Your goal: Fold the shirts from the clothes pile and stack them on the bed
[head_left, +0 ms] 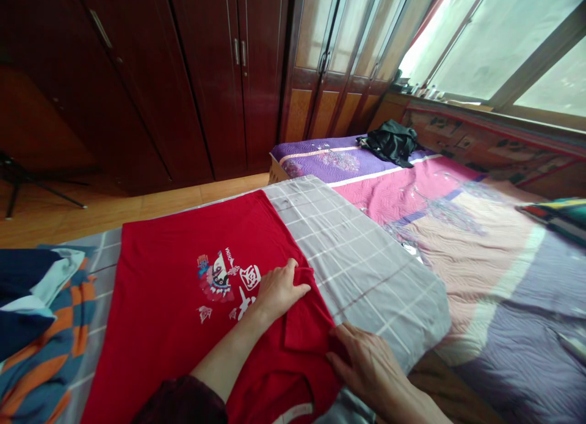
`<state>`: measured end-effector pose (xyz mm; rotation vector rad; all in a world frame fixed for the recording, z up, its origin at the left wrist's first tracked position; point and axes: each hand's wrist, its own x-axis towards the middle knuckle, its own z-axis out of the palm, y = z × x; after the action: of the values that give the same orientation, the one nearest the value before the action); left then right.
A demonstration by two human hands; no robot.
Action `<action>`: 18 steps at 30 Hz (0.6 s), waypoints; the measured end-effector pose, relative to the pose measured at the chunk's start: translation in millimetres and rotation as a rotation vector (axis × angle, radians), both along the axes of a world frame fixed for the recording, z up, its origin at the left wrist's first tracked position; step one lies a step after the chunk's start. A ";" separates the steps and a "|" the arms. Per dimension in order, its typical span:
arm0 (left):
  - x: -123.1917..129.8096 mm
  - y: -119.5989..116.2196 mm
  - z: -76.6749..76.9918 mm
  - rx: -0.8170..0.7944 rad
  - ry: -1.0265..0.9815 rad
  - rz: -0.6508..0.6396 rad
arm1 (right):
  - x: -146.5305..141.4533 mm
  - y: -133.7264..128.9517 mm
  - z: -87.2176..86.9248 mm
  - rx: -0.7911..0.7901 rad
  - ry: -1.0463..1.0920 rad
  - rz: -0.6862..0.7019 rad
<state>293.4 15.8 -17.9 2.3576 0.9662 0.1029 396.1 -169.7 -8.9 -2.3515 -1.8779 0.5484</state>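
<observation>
A red T-shirt (160, 302) with a white and coloured print lies spread on a grey checked cloth, its neck opening towards me. My left hand (281, 290) is on the sleeve, fingers curled at its hem near the right edge of the shirt; the sleeve is turned in over the body. At the shoulder edge, nearer to me, my right hand (366, 363) pinches the red fabric between thumb and fingers. The underside of both grips is hidden.
Clothes with orange and blue stripes (50, 357) and dark blue fabric (27, 277) are piled at left. The grey checked cloth (366, 265) borders a bed (480, 253) with a patchwork cover. Black clothing (391, 143) lies on it. Dark red wardrobes (201, 76) stand behind.
</observation>
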 end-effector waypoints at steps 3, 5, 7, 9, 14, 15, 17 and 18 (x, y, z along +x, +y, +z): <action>-7.5 4.8 5.8 -0.080 0.009 -0.161 | 2.4 1.9 10.8 -0.072 0.104 -0.024; -12.9 11.0 9.2 -0.141 -0.010 -0.239 | 3.4 2.9 14.4 -0.077 0.152 -0.046; -17.4 17.5 11.8 -0.186 -0.031 -0.269 | 4.4 4.3 14.9 -0.072 0.193 -0.044; -20.1 22.0 13.2 -0.209 -0.026 -0.274 | 6.3 6.8 13.6 -0.071 0.230 -0.027; -20.3 21.3 14.1 -0.183 0.029 -0.231 | 15.7 18.0 12.5 -0.068 0.274 -0.107; -20.4 20.4 14.8 -0.189 0.043 -0.244 | 17.4 20.1 13.1 -0.059 0.271 -0.142; -21.5 19.4 17.0 -0.226 0.065 -0.288 | 19.4 23.0 14.9 -0.059 0.288 -0.174; -22.8 19.8 18.4 -0.248 0.064 -0.312 | 19.8 23.9 15.8 -0.069 0.312 -0.163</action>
<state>270.7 35.6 0.5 2.2584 0.5900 -0.2039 415.8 -145.8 6.9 -2.2720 -1.5414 0.9129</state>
